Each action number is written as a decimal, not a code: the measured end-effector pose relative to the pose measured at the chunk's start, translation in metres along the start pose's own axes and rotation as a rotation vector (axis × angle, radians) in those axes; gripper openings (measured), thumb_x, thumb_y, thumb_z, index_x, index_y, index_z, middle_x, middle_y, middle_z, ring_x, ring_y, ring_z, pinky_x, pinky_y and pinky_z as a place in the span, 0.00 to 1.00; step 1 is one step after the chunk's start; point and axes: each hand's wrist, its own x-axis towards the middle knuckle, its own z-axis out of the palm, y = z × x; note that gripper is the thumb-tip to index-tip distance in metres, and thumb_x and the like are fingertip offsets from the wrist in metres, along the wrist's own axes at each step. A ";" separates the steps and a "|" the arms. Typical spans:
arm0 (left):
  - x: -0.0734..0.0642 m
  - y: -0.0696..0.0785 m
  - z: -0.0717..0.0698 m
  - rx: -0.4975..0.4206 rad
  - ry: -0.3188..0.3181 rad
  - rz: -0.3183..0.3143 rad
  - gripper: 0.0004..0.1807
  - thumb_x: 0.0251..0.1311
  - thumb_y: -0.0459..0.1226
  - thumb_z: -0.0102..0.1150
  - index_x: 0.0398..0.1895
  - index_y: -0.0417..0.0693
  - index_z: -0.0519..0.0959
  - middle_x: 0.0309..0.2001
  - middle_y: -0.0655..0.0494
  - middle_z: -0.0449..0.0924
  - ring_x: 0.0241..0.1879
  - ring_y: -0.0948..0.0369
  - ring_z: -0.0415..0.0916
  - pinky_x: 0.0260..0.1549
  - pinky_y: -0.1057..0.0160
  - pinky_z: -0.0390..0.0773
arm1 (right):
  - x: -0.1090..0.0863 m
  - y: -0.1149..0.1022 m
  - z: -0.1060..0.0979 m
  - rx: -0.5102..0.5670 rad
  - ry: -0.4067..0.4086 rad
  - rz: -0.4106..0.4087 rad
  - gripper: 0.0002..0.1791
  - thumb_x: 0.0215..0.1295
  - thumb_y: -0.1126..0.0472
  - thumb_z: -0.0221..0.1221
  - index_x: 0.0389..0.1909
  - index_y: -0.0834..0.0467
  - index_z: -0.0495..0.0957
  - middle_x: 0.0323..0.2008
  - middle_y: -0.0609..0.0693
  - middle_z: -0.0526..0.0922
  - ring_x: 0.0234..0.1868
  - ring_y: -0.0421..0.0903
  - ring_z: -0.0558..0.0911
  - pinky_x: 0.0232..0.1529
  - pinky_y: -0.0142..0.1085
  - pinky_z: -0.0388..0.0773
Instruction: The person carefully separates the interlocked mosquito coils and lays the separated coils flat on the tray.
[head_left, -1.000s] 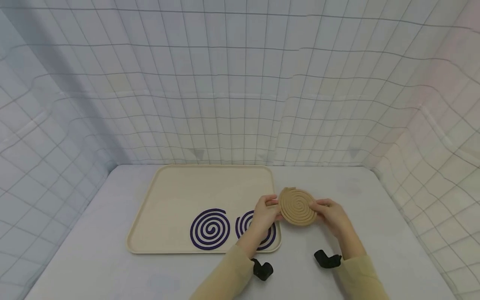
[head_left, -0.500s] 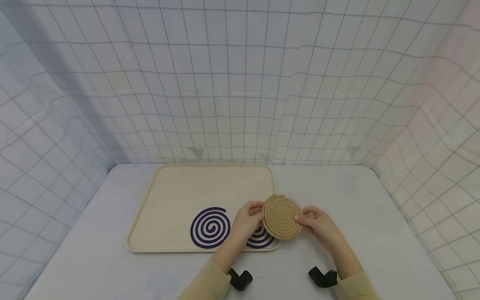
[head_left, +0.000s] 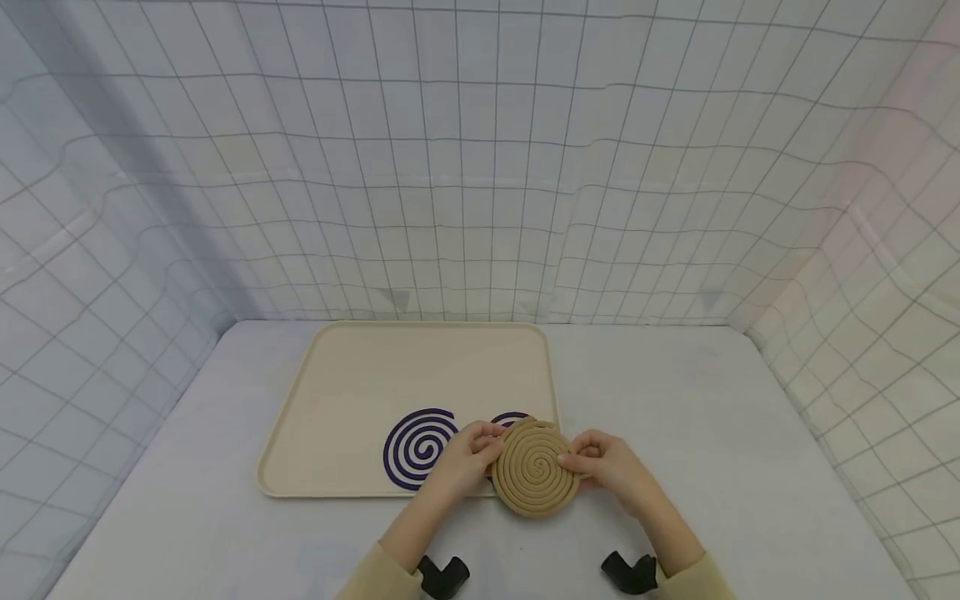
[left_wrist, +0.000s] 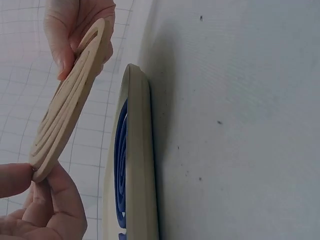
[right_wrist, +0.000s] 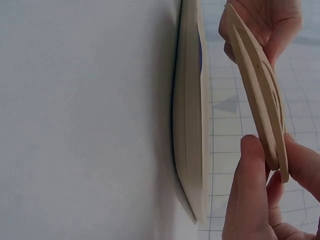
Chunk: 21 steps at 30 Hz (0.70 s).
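Observation:
A tan pair of mosquito coils (head_left: 536, 468), nested into one round spiral disc, is held up over the front right corner of the cream tray (head_left: 420, 358). My left hand (head_left: 467, 457) pinches its left edge between thumb and fingers. At the opposite edge my right hand (head_left: 613, 468) pinches it, thumb on the upper face. Seen edge-on in the right wrist view, the tan coils (right_wrist: 257, 95) show two layers slightly apart. On the tray lies a dark blue mosquito coil (head_left: 390, 454), partly behind my left hand. A second blue coil (head_left: 513, 415) is mostly hidden by the tan disc.
The tray has a low raised rim (left_wrist: 140, 150) and rests on a white tabletop (head_left: 675, 392). White grid-patterned cloth (head_left: 480, 167) encloses the back and sides. Black camera mounts (head_left: 444, 577) sit at both wrists.
Both hands have brought the tan coils left and toward the body, from right of the tray to over its front right corner. The blue coils on the tray have stayed put.

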 end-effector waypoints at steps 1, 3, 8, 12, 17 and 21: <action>-0.002 -0.001 -0.001 0.012 -0.009 0.005 0.14 0.70 0.35 0.52 0.54 0.37 0.75 0.47 0.43 0.84 0.44 0.58 0.79 0.41 0.63 0.79 | -0.001 0.000 0.002 -0.017 0.008 -0.003 0.14 0.60 0.61 0.67 0.36 0.66 0.74 0.26 0.46 0.82 0.29 0.41 0.83 0.33 0.35 0.84; -0.004 -0.003 -0.004 0.045 -0.027 0.024 0.14 0.69 0.34 0.53 0.53 0.37 0.76 0.46 0.44 0.85 0.45 0.58 0.80 0.43 0.61 0.79 | -0.002 -0.001 0.006 -0.049 0.024 -0.009 0.14 0.59 0.61 0.68 0.35 0.67 0.75 0.25 0.45 0.81 0.28 0.41 0.82 0.32 0.35 0.84; -0.006 -0.011 -0.012 0.117 -0.070 0.061 0.13 0.68 0.36 0.55 0.52 0.40 0.77 0.43 0.49 0.86 0.44 0.60 0.80 0.47 0.60 0.77 | -0.005 0.000 0.014 -0.098 0.035 -0.033 0.14 0.58 0.62 0.68 0.34 0.69 0.77 0.23 0.46 0.80 0.25 0.41 0.82 0.30 0.37 0.84; -0.007 -0.012 -0.017 0.145 -0.086 0.066 0.13 0.68 0.36 0.56 0.52 0.42 0.78 0.43 0.50 0.86 0.44 0.60 0.80 0.46 0.61 0.76 | -0.005 0.000 0.019 -0.115 0.033 -0.052 0.14 0.58 0.63 0.69 0.34 0.69 0.77 0.25 0.47 0.83 0.26 0.41 0.82 0.30 0.38 0.85; -0.009 -0.012 -0.020 0.140 -0.117 0.081 0.13 0.68 0.36 0.55 0.52 0.39 0.78 0.47 0.47 0.85 0.47 0.57 0.81 0.46 0.64 0.77 | -0.003 0.003 0.024 -0.228 0.080 -0.066 0.14 0.54 0.62 0.71 0.32 0.66 0.78 0.25 0.47 0.82 0.25 0.40 0.80 0.27 0.32 0.81; -0.011 -0.014 -0.021 0.140 -0.135 0.089 0.14 0.68 0.36 0.55 0.53 0.37 0.79 0.49 0.44 0.85 0.49 0.54 0.81 0.46 0.66 0.79 | -0.004 0.001 0.029 -0.338 0.135 -0.076 0.13 0.52 0.61 0.73 0.30 0.62 0.78 0.24 0.47 0.79 0.26 0.40 0.76 0.25 0.29 0.76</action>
